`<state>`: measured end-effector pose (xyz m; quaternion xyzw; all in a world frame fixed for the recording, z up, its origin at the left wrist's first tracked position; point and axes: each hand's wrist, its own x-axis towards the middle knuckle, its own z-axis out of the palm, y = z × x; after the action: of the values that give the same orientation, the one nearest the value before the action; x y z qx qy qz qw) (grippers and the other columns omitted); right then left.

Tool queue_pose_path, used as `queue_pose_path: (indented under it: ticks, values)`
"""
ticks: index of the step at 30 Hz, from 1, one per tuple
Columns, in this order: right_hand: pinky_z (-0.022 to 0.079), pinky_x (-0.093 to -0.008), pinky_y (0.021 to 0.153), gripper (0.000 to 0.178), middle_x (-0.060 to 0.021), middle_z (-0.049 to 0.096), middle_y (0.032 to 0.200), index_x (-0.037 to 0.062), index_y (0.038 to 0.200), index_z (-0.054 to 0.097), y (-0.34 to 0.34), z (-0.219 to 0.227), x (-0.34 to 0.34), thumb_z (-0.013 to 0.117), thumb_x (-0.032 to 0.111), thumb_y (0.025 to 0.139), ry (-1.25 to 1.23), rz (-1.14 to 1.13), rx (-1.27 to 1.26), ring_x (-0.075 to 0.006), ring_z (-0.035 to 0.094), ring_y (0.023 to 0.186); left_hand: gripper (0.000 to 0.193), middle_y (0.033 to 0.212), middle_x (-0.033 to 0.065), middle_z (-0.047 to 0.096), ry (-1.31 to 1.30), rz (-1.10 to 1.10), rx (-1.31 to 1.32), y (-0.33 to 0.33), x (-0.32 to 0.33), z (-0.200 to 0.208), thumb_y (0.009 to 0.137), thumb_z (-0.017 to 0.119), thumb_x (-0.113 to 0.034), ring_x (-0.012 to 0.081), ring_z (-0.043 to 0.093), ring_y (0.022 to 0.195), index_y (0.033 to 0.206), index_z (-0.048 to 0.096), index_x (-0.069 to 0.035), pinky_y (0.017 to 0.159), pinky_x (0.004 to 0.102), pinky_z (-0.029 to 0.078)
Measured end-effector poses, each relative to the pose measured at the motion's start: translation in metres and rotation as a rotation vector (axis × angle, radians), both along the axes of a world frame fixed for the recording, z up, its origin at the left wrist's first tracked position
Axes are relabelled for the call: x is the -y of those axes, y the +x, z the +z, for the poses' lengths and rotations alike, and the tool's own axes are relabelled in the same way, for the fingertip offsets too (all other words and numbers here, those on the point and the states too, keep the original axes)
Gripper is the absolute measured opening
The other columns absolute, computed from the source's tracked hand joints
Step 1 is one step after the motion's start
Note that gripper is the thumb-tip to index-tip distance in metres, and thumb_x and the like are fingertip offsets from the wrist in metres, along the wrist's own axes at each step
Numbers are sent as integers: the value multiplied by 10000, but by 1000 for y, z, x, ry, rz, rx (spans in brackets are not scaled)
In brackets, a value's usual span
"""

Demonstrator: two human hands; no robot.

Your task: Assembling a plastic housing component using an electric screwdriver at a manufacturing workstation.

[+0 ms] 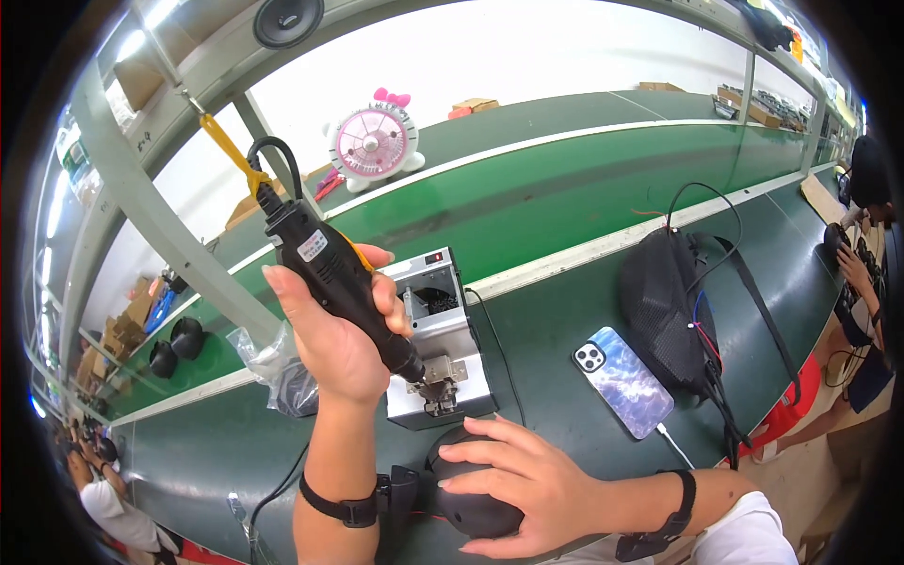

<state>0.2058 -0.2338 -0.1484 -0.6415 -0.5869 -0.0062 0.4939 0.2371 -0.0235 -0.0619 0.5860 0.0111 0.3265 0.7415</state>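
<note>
My left hand [331, 330] grips a black electric screwdriver [330, 268] held tilted, its tip down at the front slot of a small grey screw feeder box [444, 363]. A yellow coiled cord and a black cable rise from the tool's top. My right hand [523, 480] lies flat with spread fingers on a round black speaker part [476, 513] at the near table edge, pressing it in place. Both wrists wear black straps.
A phone [621, 379] with a blue patterned case lies on the green table beside a black mesh bag [670, 315] with wires. A clear plastic bag [282, 372] sits left of the feeder. A pink fan [375, 143] stands behind. Other people work at far right and lower left.
</note>
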Motion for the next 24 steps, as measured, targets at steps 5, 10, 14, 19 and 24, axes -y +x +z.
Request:
queue_pose_path:
  ticks: [5,10,14,19,24]
  values:
    - [451,-559,1049,615,-119,575,1385,109,1187,645,1,0,0,898,339,676,-1,-62,5,-406,506,1301,935,608,6,473,28,20,-30,2,3,-6,878,229,-881,116,458,484,972,579,-19,466,270,396]
    - [447,-519,1046,627,-113,562,1386,108,1203,636,0,-5,0,887,322,669,22,-78,-11,-393,501,1290,938,609,8,477,26,13,-10,0,4,-7,879,224,-880,117,464,482,968,580,-17,467,270,407]
    - [448,-495,1032,645,-97,559,1383,110,1222,629,4,-3,-1,876,313,663,44,-98,-36,-379,495,1288,935,607,11,480,33,29,-11,2,7,-6,881,226,-877,119,472,483,967,579,-15,466,270,410]
    - [457,-492,1029,643,-111,578,1353,101,1214,628,4,-1,-9,878,320,664,53,-85,-22,-384,514,1269,940,605,14,492,66,88,-1,-3,5,-7,879,227,-878,128,474,475,976,582,-14,460,267,420]
    - [464,-518,1023,670,-152,603,1303,99,1158,629,1,6,-9,916,352,608,14,-130,42,-417,571,1199,943,621,11,520,-53,-81,-65,-6,-3,-14,864,205,-887,128,467,484,998,615,-49,457,284,425]
